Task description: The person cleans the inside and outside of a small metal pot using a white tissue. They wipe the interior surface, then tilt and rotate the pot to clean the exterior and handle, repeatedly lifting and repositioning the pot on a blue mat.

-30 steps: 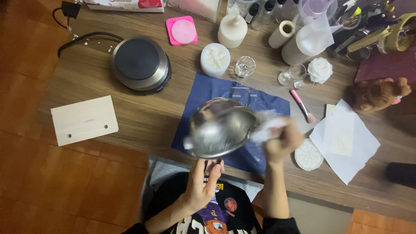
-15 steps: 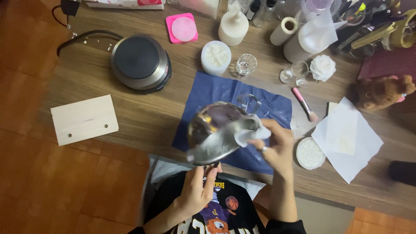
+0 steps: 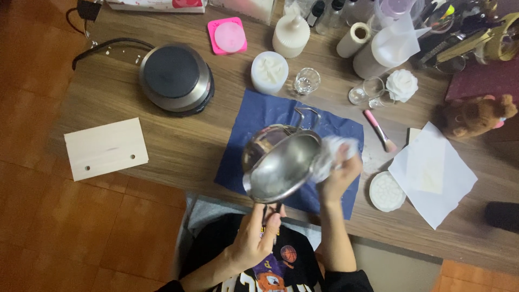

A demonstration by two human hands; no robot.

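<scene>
Lower centre of frame: left hand [image 3: 254, 238] closed around the handle of a steel pot [image 3: 281, 165], tilted above the blue cloth [image 3: 259, 124]. Right hand [image 3: 338, 176] clenched on a crumpled white wipe [image 3: 332, 154], pressed against the pot rim. Hot plate [image 3: 175, 78] upper left, wooden block [image 3: 105, 148] left, white paper [image 3: 435, 173] right.

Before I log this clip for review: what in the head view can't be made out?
- Pot handle: hidden in the left hand.
- Wad in the right hand: blurred, so paper or cloth is unclear.
- Inside of the metal pot: glare hides any residue.
- Bottles at the table's far side: cut off by the top edge.
- Blue cloth: middle covered by the pot.
</scene>
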